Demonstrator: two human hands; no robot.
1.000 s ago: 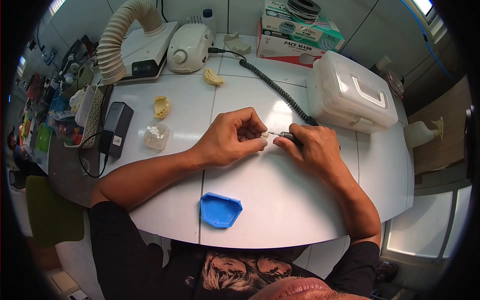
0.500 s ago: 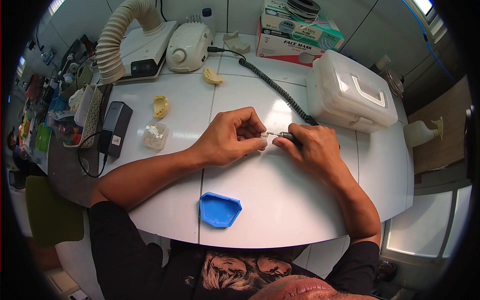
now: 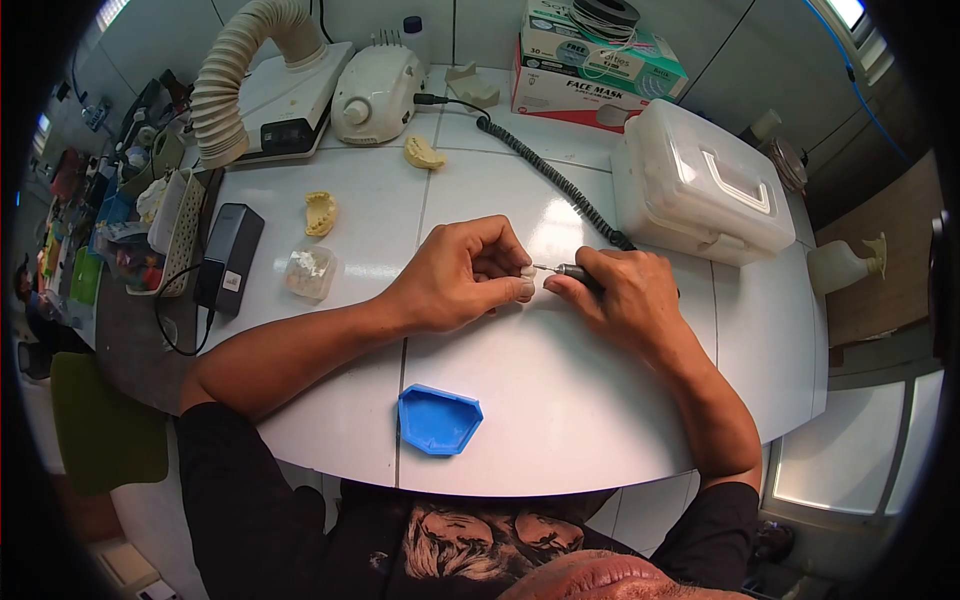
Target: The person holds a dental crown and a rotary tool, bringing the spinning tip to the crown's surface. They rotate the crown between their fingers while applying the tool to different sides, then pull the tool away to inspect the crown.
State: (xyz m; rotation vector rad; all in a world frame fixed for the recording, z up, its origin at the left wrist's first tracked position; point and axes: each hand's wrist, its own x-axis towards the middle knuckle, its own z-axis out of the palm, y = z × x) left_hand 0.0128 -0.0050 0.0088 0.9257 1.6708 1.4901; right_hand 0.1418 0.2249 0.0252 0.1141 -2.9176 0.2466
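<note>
Between the thumb and fingers of my left hand (image 3: 465, 275) is a small whitish piece (image 3: 527, 272), mostly covered by the fingertips; its exact kind cannot be made out. My right hand (image 3: 630, 295) is closed around a rotary handpiece (image 3: 578, 276), its thin bit pointing left and reaching the piece, or very close to it. A dark coiled cord (image 3: 550, 175) runs from the handpiece's side back to a white control unit (image 3: 378, 95). Nearer my body lies a blue angular mould tray (image 3: 440, 420).
Two yellowish dental casts (image 3: 321, 213) lie behind my left forearm, near a small clear box (image 3: 310, 273). A white hose machine (image 3: 290, 90) stands at the back left. At the right are a translucent carry case (image 3: 700, 185), mask boxes (image 3: 590, 75) and a spray bottle (image 3: 840, 265).
</note>
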